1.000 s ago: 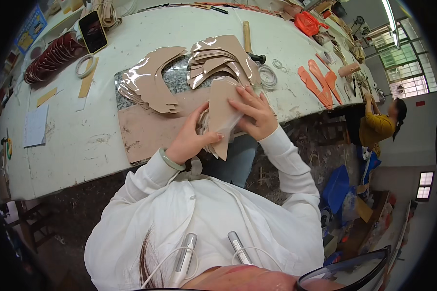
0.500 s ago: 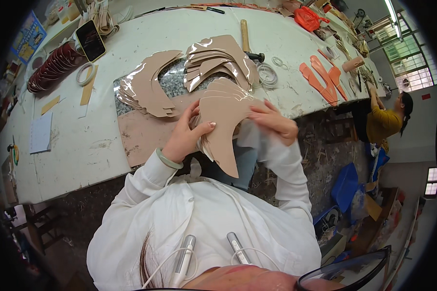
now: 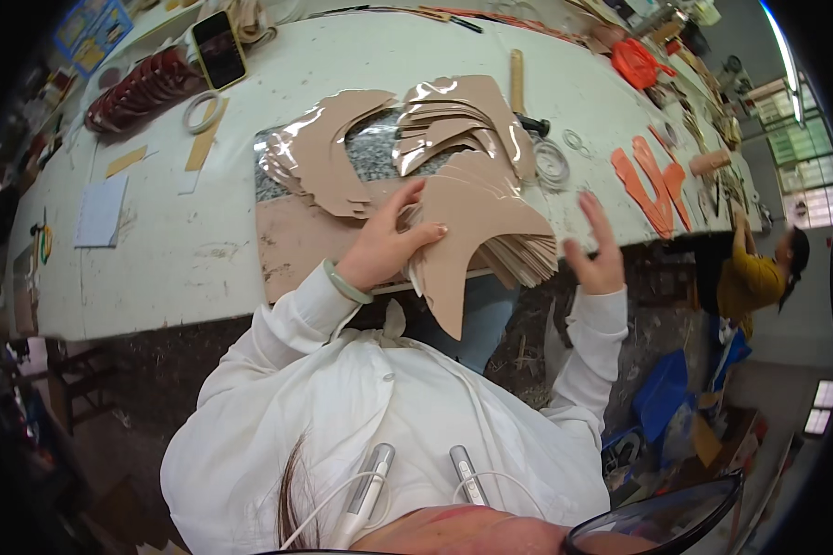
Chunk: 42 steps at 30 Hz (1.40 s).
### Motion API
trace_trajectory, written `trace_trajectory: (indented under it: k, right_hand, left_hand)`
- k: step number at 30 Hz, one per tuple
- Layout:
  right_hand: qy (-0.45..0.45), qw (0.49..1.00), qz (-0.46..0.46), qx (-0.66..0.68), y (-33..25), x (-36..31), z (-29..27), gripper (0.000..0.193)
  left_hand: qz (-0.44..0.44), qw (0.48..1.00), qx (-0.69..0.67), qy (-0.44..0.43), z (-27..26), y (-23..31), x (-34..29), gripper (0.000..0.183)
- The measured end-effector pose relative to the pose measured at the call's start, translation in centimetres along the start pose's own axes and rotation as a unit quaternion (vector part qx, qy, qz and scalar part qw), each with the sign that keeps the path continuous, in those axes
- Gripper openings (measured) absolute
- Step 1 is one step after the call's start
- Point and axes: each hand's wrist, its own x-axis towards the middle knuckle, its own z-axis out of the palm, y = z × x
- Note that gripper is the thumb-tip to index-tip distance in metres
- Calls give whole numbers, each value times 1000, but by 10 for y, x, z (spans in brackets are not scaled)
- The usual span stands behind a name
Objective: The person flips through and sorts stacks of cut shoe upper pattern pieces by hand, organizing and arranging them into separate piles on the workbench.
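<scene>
My left hand [image 3: 393, 239] is closed on the left side of a thick stack of beige curved leather-like pieces [image 3: 477, 217], its thumb on top and its other fingers partly hidden. The pieces are fanned, with many layered edges showing at the right. My right hand [image 3: 600, 254] is off to the right of the stack, apart from it, with fingers spread and nothing in them. Beyond the stack lie two more piles of similar glossy-edged pieces, a left pile [image 3: 319, 153] and a right pile [image 3: 472, 116], on a speckled stone slab [image 3: 372, 157].
A hammer [image 3: 516, 88] and a roll of clear tape [image 3: 552, 165] lie right of the piles. Salmon-coloured cut pieces [image 3: 646, 190] are farther right. At the left are a phone [image 3: 219, 51], dark red stacked pieces [image 3: 143, 97] and a notepad [image 3: 103, 211]. Another person [image 3: 759, 273] sits at the far right.
My right hand has let go of the stack's right side and moved away to the right, its fingers opening. The stack's right edges have fanned out. The whole view has shifted a little.
</scene>
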Motion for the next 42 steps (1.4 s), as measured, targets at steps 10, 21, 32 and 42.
trace_trajectory:
  k: [10, 21, 32, 42]
  right_hand:
    - [-59, 997, -44, 27, -21, 11, 66, 50]
    - [-16, 996, -82, -19, -23, 6, 72, 50]
    - [-3, 995, -91, -49, -20, 3, 71, 50]
    - [-7, 994, -88, -61, -20, 1, 73, 51]
  left_hand:
    - [325, 879, 342, 65, -17, 59, 0, 50]
    - [323, 723, 610, -35, -56, 34, 221, 49]
    - [116, 755, 629, -144, -37, 86, 238, 39]
    - [320, 784, 514, 137, -91, 120, 139, 35]
